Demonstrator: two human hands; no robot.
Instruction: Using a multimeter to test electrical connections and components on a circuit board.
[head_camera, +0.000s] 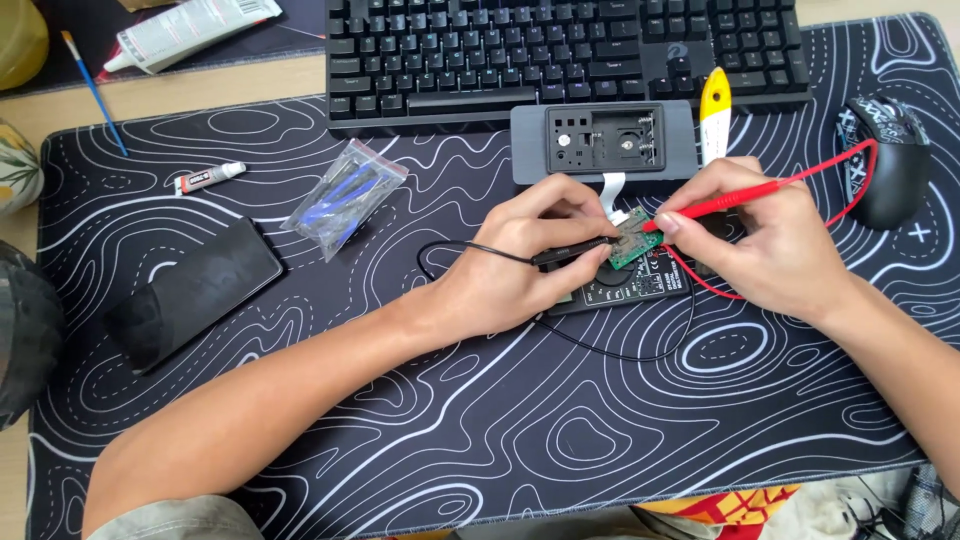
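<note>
Hands meet over a small green circuit board (630, 240), which sits just in front of the grey device housing (603, 141) on the patterned desk mat (480, 400). The left hand (520, 262) is clenched around a black probe (572, 254), its tip pressed to the board's left edge; a thin black lead (470, 250) loops away from it across the mat. The right hand (775, 235) grasps a red probe (715, 205) like a pen, tip touching the board's right side, with a red lead (850, 175) arcing back toward the black mouse (890, 160). Under the board and partly hidden by both hands lies a black multimeter (625, 285). A white ribbon cable (611, 188) runs from the housing down to the board. Behind the housing stands a black keyboard (560, 50), and a yellow-handled tool (714, 115) lies just right of the housing. Well left of the board rest a clear bag of blue tools (345, 195), a small glue tube (208, 177) and a dark phone (195, 290). Farther back left, on the bare counter (200, 90), lie a blue-handled paintbrush (93, 90) and a larger white tube (190, 30).
</note>
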